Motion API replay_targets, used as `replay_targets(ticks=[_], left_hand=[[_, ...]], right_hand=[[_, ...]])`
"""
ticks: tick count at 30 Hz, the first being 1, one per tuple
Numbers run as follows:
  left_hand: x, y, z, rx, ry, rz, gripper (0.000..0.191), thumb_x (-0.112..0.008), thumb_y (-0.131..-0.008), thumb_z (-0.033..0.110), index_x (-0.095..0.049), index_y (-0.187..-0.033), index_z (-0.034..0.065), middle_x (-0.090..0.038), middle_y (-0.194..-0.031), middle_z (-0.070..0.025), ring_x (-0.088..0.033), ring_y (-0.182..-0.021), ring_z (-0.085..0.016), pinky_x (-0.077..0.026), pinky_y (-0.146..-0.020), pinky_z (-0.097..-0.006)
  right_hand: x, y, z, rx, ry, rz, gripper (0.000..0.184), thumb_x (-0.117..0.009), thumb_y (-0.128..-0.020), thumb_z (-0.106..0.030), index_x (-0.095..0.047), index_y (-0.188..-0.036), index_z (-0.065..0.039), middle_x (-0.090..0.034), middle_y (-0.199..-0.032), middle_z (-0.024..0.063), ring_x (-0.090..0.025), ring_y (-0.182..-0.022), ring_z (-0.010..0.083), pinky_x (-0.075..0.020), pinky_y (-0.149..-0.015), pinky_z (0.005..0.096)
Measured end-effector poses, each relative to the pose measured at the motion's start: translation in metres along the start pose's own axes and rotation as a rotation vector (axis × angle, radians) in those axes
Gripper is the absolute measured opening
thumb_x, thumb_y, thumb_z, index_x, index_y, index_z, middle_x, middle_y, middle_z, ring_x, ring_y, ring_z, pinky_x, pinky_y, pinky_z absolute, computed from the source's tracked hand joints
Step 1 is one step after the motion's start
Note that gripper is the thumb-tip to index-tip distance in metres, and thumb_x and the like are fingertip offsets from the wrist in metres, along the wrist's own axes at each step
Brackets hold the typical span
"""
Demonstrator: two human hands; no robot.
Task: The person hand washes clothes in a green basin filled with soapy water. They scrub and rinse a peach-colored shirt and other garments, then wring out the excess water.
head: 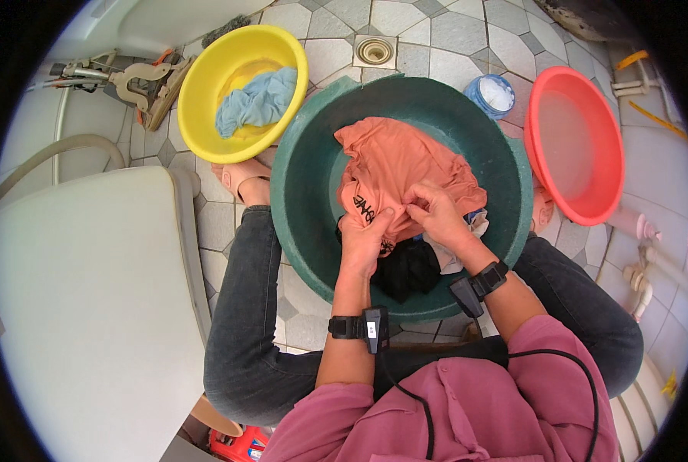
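Observation:
A large green plastic tub point(297, 254) stands between my knees. Bunched in it is an orange cloth garment point(407, 156) with black lettering. My left hand point(364, 239) grips the garment near the lettering, thumb on top. At a small spot of the fabric, my right hand point(436, 213) pinches the cloth between thumb and fingertips. Under my wrists lie a black cloth point(408, 268) and a pale cloth point(448, 257), partly hidden by the orange garment and my right hand.
A yellow basin point(196, 124) holding a light-blue cloth point(257, 101) is at the upper left. At the right are a blue tub of white paste point(495, 94) and a red basin point(601, 196) of cloudy water. A floor drain point(375, 52) lies beyond; a white appliance point(89, 289) stands left.

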State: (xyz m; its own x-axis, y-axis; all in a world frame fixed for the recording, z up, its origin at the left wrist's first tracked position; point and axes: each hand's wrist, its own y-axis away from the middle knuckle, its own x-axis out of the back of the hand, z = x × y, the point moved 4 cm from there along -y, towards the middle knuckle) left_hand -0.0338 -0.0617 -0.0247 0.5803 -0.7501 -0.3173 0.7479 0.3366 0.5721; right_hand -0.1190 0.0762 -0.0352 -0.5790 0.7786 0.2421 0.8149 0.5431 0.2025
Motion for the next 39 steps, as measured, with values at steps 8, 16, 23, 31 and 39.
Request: replay_targets(ticks=[8, 16, 23, 31, 39], left_hand=[[0.005, -0.002, -0.005, 0.0, -0.02, 0.039, 0.026, -0.064, -0.089, -0.002, -0.064, -0.115, -0.0028, -0.071, -0.107, -0.0098, -0.07, -0.09, -0.018, -0.057, -0.079, -0.0313], [0.002, 0.003, -0.004, -0.031, 0.009, 0.02, 0.04, -0.065, -0.088, -0.004, -0.056, -0.128, -0.0009, -0.068, -0.115, -0.0116, -0.069, -0.098, -0.021, -0.057, -0.085, -0.0338], [-0.007, 0.014, 0.0, -0.01, 0.103, -0.092, 0.048, -0.064, -0.088, -0.004, -0.052, -0.134, 0.0019, -0.066, -0.121, -0.0106, -0.067, -0.105, -0.022, -0.055, -0.091, -0.0353], [0.003, 0.028, 0.006, 0.144, 0.298, -0.254, 0.045, -0.06, -0.093, 0.003, -0.048, -0.137, 0.003, -0.062, -0.128, -0.0114, -0.065, -0.112, -0.024, -0.055, -0.094, -0.0397], [-0.008, 0.032, -0.008, 0.156, 0.445, -0.275, 0.047, -0.061, -0.093, 0.0, -0.049, -0.138, 0.0069, -0.062, -0.127, -0.0084, -0.063, -0.114, -0.023, -0.054, -0.095, -0.0393]], right_hand=[[0.012, 0.004, -0.004, -0.014, -0.04, 0.082, 0.013, -0.067, -0.077, 0.005, -0.056, -0.082, 0.0, -0.052, -0.078, 0.0059, -0.055, -0.069, 0.0165, -0.0445, -0.063, 0.0305], [0.019, 0.012, -0.015, 0.014, -0.03, 0.117, 0.014, -0.066, -0.078, 0.006, -0.055, -0.083, 0.0, -0.051, -0.078, 0.0052, -0.054, -0.07, 0.0162, -0.044, -0.064, 0.0301], [0.021, 0.02, -0.017, 0.042, -0.104, 0.155, 0.015, -0.063, -0.08, 0.009, -0.052, -0.085, 0.0, -0.051, -0.081, 0.0056, -0.054, -0.072, 0.015, -0.0438, -0.065, 0.0285], [0.03, 0.031, -0.009, 0.004, -0.165, 0.214, 0.016, -0.058, -0.087, 0.012, -0.052, -0.086, -0.004, -0.051, -0.081, -0.0024, -0.055, -0.071, 0.0046, -0.0454, -0.062, 0.0213], [0.027, 0.038, -0.013, -0.03, -0.29, 0.178, 0.016, -0.059, -0.087, 0.011, -0.052, -0.085, -0.003, -0.053, -0.081, -0.0012, -0.057, -0.071, 0.0063, -0.0477, -0.063, 0.0224]])
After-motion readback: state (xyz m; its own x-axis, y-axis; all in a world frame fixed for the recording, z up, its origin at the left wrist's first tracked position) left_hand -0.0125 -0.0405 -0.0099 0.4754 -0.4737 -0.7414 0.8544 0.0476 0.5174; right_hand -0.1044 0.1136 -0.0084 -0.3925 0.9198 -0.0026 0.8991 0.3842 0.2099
